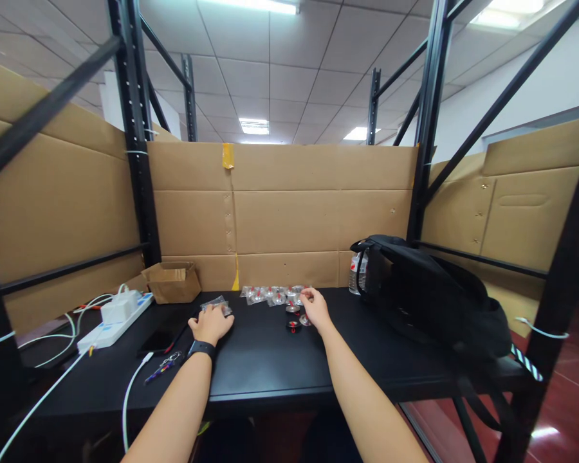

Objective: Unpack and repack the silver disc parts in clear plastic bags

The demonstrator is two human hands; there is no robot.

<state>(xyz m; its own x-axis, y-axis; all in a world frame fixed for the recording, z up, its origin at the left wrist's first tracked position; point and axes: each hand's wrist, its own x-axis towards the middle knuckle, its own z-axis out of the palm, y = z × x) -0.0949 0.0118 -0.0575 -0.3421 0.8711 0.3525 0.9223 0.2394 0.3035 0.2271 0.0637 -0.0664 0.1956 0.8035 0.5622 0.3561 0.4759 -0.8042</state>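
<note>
My left hand (211,323), with a dark band on its wrist, rests on the black tabletop. Its fingers are spread, with the thumb apart, and touch a small pile of clear plastic bags (218,302). Further right, my right hand (315,308) has its fingers curled together at the right end of a row of clear-wrapped round pieces with red parts (276,295). What those fingertips hold, if anything, is hidden. Close below lie loose round metal pieces with red parts, among them a dark one (293,326) and a silvery one (305,319) beside my thumb.
A black backpack (429,302) and a water bottle (357,273) stand on the right. On the left are a small cardboard box (172,281), a white power strip (118,325), a dark phone (159,337), keys (166,365) and a white cable (130,392). Cardboard walls surround the table.
</note>
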